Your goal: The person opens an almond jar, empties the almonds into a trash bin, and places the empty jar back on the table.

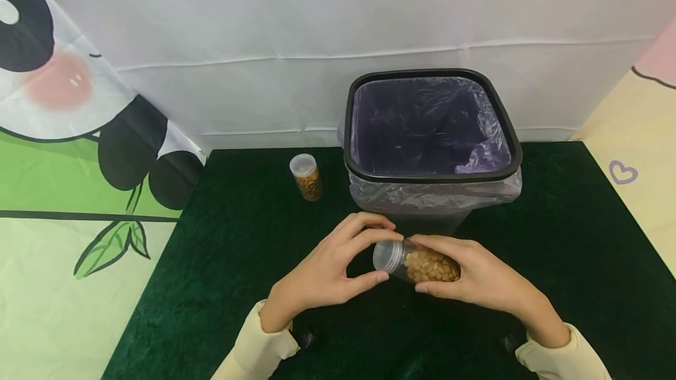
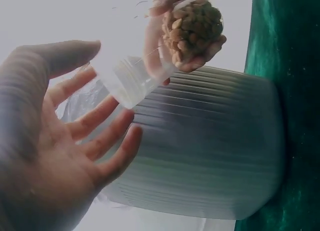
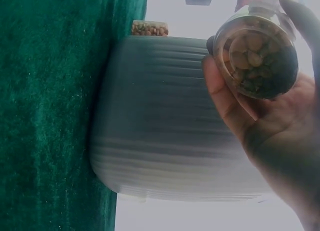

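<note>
A clear plastic jar (image 1: 430, 265) of peanut-like nuts lies tilted sideways above the table, its whitish lid (image 1: 388, 255) toward the left. My right hand (image 1: 475, 271) grips the nut-filled end, with the thumb below and fingers over the top. Around the lid, my left hand (image 1: 338, 263) holds thumb and forefinger at opposite edges; its other fingers are spread. The left wrist view shows the nuts (image 2: 192, 33) gathered at the far end from the lid. From the right wrist, the round base of the jar (image 3: 257, 58) faces the camera.
Just behind the hands stands a bin with a black rim (image 1: 433, 178) and a thin purplish bag (image 1: 412, 128) lining it. A smaller lidded jar (image 1: 307, 179) of brown bits stands left of the bin on the dark green cloth (image 1: 237, 221). White fabric (image 1: 264, 46) hangs behind.
</note>
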Action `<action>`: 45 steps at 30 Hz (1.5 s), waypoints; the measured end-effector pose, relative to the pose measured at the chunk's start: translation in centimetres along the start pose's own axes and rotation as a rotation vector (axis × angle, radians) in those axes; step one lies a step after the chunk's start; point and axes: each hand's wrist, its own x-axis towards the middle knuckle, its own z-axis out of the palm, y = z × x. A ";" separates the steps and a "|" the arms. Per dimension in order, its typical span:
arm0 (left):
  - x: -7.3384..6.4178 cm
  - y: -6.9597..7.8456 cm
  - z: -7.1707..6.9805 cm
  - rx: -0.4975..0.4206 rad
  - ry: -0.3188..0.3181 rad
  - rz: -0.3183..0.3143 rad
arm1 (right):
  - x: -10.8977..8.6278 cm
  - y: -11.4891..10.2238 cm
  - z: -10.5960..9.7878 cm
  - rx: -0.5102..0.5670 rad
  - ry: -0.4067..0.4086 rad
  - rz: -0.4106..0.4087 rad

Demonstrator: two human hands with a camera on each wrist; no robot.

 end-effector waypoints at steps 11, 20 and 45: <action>-0.1 -0.5 -0.5 -0.031 -0.024 0.109 | 0.0 0.0 0.0 0.018 0.008 -0.039; -0.2 -0.7 -0.8 -0.022 -0.064 0.061 | 0.1 0.0 0.0 0.012 -0.004 -0.025; -0.4 -0.4 -0.5 0.060 -0.093 0.011 | -0.6 0.1 0.5 0.011 0.020 -0.022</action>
